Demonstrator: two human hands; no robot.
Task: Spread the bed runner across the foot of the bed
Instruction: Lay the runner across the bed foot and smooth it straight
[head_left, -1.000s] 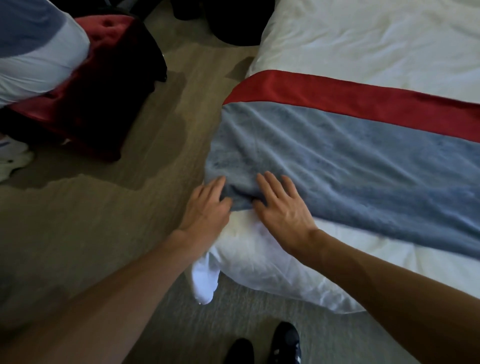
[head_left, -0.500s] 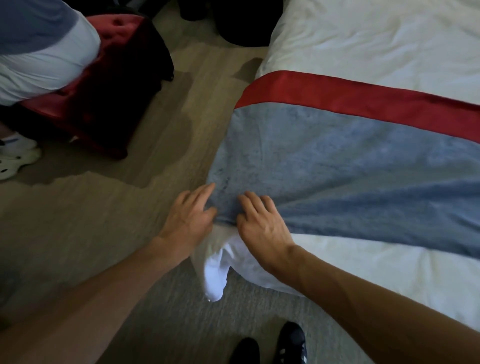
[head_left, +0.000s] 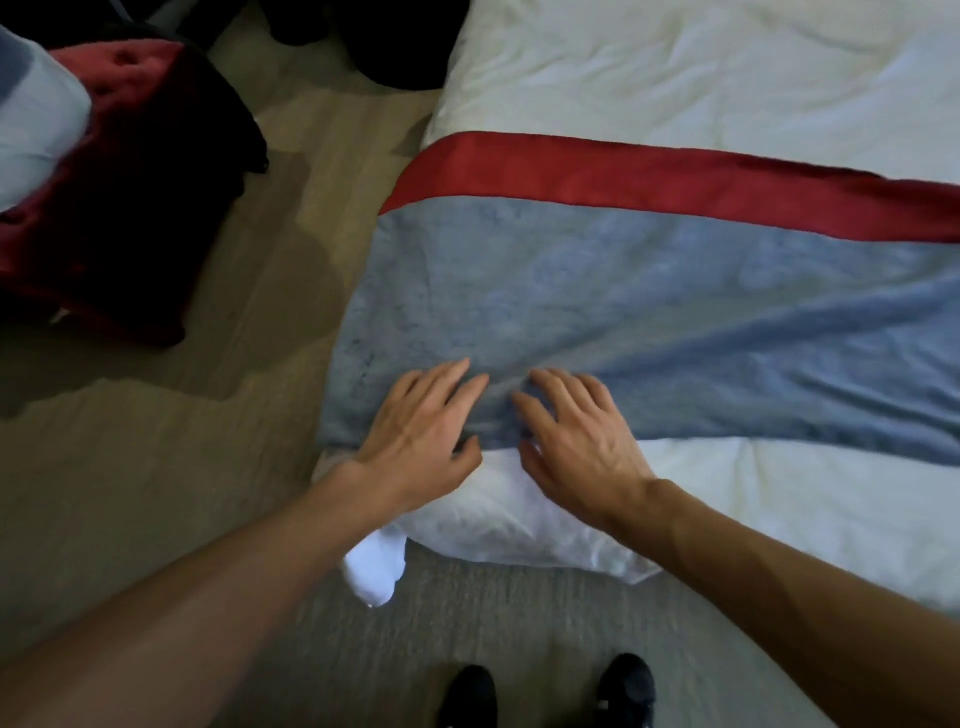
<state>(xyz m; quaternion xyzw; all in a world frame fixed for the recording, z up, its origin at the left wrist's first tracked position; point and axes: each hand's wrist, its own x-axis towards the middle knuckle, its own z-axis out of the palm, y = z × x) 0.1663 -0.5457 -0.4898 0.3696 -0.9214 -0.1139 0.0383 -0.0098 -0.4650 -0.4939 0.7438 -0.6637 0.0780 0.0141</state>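
Observation:
The bed runner (head_left: 597, 291) is grey-blue with a red band along its far edge, and it lies across the white bed (head_left: 701, 67) from the left side toward the right. My left hand (head_left: 421, 436) rests flat on the runner's near left corner, fingers spread. Beside it, my right hand (head_left: 576, 441) lies flat on the runner's near edge, fingers apart, with its heel on the white duvet. Neither hand grips the cloth. Soft creases run rightward from my hands.
A red upholstered stool (head_left: 104, 197) stands on the floor at the left, with another person's clothed body (head_left: 31, 119) on it. A corner of white sheet (head_left: 374, 566) hangs off the bed. My dark shoes (head_left: 545, 691) stand on the floor by the bed's foot.
Both hands slid a little onto the runner near its left corner and flattened out. The runner's near left corner now lies smoother, closer to the bed's edge.

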